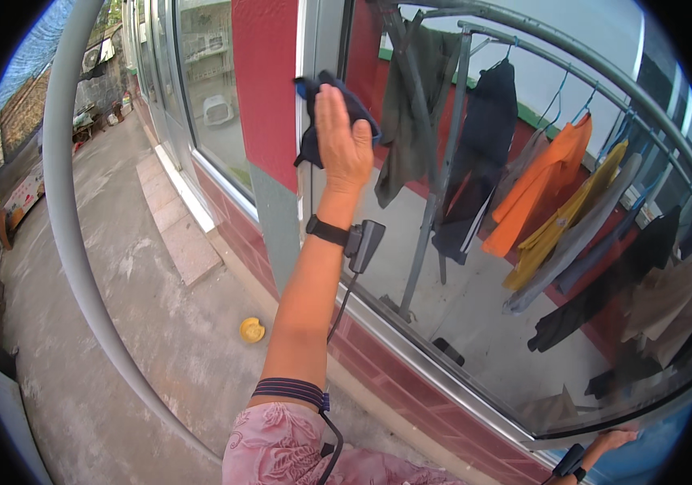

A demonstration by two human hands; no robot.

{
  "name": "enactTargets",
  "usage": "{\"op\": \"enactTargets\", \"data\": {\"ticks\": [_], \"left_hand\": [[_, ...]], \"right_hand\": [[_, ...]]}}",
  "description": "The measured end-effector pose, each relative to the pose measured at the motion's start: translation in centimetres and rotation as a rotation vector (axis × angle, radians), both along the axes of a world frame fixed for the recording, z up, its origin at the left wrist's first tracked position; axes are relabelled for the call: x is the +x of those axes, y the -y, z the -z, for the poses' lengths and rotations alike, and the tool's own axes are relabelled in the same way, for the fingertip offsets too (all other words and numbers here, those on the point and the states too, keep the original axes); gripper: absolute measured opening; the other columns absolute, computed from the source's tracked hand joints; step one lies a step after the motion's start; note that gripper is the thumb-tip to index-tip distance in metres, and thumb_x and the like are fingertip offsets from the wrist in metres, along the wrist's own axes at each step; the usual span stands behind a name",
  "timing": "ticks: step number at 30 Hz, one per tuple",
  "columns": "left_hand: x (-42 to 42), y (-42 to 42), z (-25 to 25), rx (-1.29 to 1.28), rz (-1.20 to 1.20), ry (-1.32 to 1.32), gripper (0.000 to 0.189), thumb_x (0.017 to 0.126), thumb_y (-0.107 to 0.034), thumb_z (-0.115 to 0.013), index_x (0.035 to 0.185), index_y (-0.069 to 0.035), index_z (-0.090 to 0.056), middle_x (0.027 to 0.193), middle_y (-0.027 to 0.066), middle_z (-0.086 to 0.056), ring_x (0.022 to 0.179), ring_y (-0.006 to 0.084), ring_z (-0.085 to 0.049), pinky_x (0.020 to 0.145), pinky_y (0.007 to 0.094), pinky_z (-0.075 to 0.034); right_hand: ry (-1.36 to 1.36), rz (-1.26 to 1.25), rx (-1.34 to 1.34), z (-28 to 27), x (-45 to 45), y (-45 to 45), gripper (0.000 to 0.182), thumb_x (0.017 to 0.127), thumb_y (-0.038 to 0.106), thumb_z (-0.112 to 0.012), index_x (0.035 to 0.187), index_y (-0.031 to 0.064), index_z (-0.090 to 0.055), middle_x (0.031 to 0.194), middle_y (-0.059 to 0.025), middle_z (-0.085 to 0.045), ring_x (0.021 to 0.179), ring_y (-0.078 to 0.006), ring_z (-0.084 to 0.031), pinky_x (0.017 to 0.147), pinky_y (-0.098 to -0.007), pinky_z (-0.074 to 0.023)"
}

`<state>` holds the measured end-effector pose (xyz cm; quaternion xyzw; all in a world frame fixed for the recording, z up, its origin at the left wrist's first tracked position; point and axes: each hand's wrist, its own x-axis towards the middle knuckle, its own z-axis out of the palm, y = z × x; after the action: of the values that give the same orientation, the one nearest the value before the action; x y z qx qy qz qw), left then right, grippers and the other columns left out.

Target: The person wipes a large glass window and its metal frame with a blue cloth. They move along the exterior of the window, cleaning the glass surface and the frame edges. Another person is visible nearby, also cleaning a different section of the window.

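Observation:
My left hand (343,139) lies flat, fingers pointing up, on a dark blue cloth (361,112). It presses the cloth against the grey metal frame and glass edge of a large window (382,254). A black strap with a small device is around that wrist. Low at the far right is my right hand (615,439), by the window's lower corner and a blue surface; its fingers are small and partly hidden, so their grip is unclear.
Clothes on hangers, among them an orange garment (540,188), show in the glass. A curved grey pipe (61,151) crosses the left side. A chipped yellow bowl (252,330) sits on the concrete floor, and stone slabs (176,224) lie along the wall.

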<state>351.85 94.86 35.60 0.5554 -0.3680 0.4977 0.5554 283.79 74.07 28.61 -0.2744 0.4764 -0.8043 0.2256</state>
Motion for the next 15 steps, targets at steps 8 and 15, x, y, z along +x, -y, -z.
{"op": "enactTargets", "data": {"ticks": [8, 15], "left_hand": [[-1.3, -2.1, 21.7, 0.188, -0.086, -0.389, 0.060, 0.084, -0.020, -0.042, 0.130, 0.010, -0.019, 0.136, 0.0287, -0.014, 0.127, 0.0415, -0.016, 0.104, 0.0449, -0.014], [0.3, -1.8, 4.4, 0.207, -0.003, 0.038, 0.062, 0.085, -0.027, -0.045, 0.130, 0.008, -0.022, 0.136, 0.0292, -0.017, 0.125, 0.0449, -0.017, 0.102, 0.0486, -0.015]], "right_hand": [[-0.515, 0.231, 0.034, 6.6, -7.7, 6.3, 0.069, 0.091, 0.048, -0.009, 0.108, -0.0028, -0.054, 0.102, -0.0156, -0.059, 0.095, -0.0296, -0.055, 0.081, -0.0403, -0.0440], [-0.410, 0.234, 0.037, 8.7, -9.3, 8.1, 0.066, 0.092, 0.048, -0.015, 0.108, -0.0032, -0.054, 0.103, -0.0155, -0.059, 0.096, -0.0300, -0.055, 0.083, -0.0373, -0.0421]]}}
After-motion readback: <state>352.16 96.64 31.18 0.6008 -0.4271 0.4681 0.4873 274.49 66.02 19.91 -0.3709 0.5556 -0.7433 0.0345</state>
